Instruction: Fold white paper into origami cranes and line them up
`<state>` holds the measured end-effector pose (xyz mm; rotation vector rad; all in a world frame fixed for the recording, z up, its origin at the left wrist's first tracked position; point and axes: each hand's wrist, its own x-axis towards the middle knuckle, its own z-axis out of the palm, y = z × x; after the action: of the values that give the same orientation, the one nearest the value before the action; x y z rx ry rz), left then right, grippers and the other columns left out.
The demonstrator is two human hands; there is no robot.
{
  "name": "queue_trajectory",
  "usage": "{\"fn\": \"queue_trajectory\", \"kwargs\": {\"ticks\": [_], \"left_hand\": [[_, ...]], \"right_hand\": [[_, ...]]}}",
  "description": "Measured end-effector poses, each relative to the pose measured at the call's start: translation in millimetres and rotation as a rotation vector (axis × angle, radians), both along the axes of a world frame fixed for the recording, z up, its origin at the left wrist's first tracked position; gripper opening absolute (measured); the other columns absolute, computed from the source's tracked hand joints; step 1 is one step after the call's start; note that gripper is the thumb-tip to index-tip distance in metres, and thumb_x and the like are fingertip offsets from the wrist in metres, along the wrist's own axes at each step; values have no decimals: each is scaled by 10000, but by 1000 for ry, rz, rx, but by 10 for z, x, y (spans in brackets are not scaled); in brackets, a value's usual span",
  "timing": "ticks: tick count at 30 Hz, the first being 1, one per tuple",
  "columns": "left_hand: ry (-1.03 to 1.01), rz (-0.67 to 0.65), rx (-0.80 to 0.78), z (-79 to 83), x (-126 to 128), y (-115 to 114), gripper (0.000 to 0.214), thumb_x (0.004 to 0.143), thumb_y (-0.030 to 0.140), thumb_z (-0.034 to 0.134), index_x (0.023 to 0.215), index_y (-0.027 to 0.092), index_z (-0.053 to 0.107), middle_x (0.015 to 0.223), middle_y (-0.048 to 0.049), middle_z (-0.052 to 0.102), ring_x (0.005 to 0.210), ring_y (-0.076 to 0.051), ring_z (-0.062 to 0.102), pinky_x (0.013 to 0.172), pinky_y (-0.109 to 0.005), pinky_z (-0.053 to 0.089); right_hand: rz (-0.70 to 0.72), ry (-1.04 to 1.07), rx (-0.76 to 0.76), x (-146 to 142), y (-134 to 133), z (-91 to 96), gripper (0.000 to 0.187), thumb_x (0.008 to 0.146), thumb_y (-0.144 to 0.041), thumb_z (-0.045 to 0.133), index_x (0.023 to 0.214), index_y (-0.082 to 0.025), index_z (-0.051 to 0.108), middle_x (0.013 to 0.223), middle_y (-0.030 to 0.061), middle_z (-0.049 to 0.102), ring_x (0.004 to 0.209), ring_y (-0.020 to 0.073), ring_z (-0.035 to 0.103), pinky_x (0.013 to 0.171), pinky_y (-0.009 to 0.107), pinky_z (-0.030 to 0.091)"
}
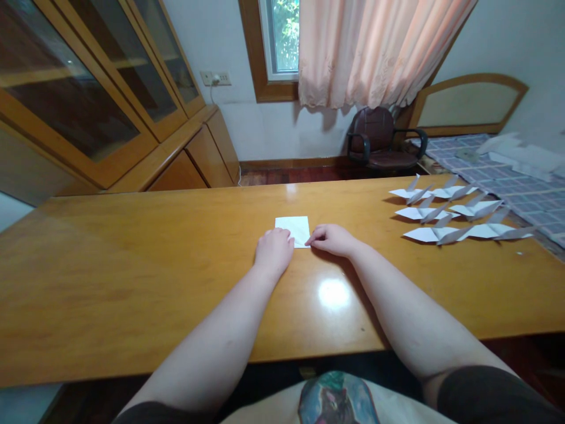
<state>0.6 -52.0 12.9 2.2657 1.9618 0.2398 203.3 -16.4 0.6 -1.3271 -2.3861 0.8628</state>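
A small white square of paper (298, 228) lies flat on the wooden table in front of me. My left hand (274, 248) rests over its left side, fingers laid on the sheet and pressing it down. At the lower right corner of the paper, my right hand (332, 239) has thumb and forefinger brought together in a pinch on the edge. The paper's lower left part is hidden under my left hand.
Several folded white paper cranes (435, 234) stand in rows on the table's right side. Beyond the table (132, 282) are a glass-fronted cabinet (176, 141), a dark office chair (375, 138) and a bed with a checked cover (481, 159).
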Motion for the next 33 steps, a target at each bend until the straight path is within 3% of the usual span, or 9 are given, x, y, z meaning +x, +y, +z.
{"fn": "queue_trajectory", "kwargs": {"ticks": [5, 10, 14, 18, 23, 26, 28, 33], "left_hand": [[54, -46, 5, -57, 164, -126, 367, 885, 406, 505, 1146, 161, 584, 1187, -149, 616, 1116, -294, 552, 954, -410, 431], [30, -83, 1, -122, 171, -133, 566, 886, 497, 481, 1313, 126, 479, 1383, -196, 495, 1272, -331, 446, 1065, -488, 326], [8, -44, -77, -124, 149, -154, 594, 889, 519, 453, 1397, 213, 423, 1491, -136, 398, 1381, -372, 299, 1113, -584, 203], [25, 11, -114, -128, 153, -172, 629, 871, 537, 471, 1424, 246, 406, 1532, -123, 330, 1392, -422, 259, 1107, -592, 212], [-25, -193, -144, -117, 143, -117, 612, 894, 521, 445, 1426, 220, 418, 1532, -135, 326, 1408, -370, 261, 1114, -534, 261], [-56, -298, -159, -89, 100, -53, 522, 907, 480, 447, 1401, 308, 446, 1538, -69, 333, 1418, -329, 260, 1127, -568, 209], [-52, -295, -160, -75, 77, -25, 474, 914, 465, 441, 1376, 359, 466, 1535, -47, 340, 1421, -337, 250, 1113, -626, 166], [39, -236, -85, -85, 109, -73, 470, 900, 439, 479, 1345, 293, 514, 1467, -131, 434, 1417, -353, 250, 1110, -647, 113]], "right_hand": [[27, 37, 89, 13, 17, -19, 214, 800, -181, 575, 885, -224, 767, 868, 28, 695, 818, 156, 619, 788, 252, 453], [-203, 66, 322, 43, 96, -80, 279, 876, -242, 523, 1086, -167, 692, 1071, 101, 679, 1011, 207, 593, 941, 331, 420], [-248, -29, 282, 50, 132, -127, 339, 906, -289, 500, 1184, -157, 644, 1155, 121, 671, 1080, 235, 572, 978, 374, 400], [-204, 1, 243, 29, 128, -143, 334, 908, -264, 495, 1197, -169, 632, 1184, 110, 664, 1094, 225, 577, 990, 365, 402], [-262, 88, 204, 27, 148, -187, 412, 887, -269, 531, 1274, -133, 569, 1231, 144, 636, 1131, 229, 572, 1002, 374, 405], [-265, 109, 177, 47, 165, -204, 386, 870, -250, 541, 1235, -137, 597, 1181, 131, 663, 1064, 217, 601, 957, 351, 433], [-282, 124, 171, 61, 175, -202, 339, 861, -208, 520, 1173, -144, 635, 1147, 116, 676, 1024, 204, 611, 920, 324, 447], [-275, 121, 148, 87, 202, -187, 314, 783, -70, 439, 906, -150, 717, 946, 75, 705, 908, 182, 606, 846, 283, 446]]}}
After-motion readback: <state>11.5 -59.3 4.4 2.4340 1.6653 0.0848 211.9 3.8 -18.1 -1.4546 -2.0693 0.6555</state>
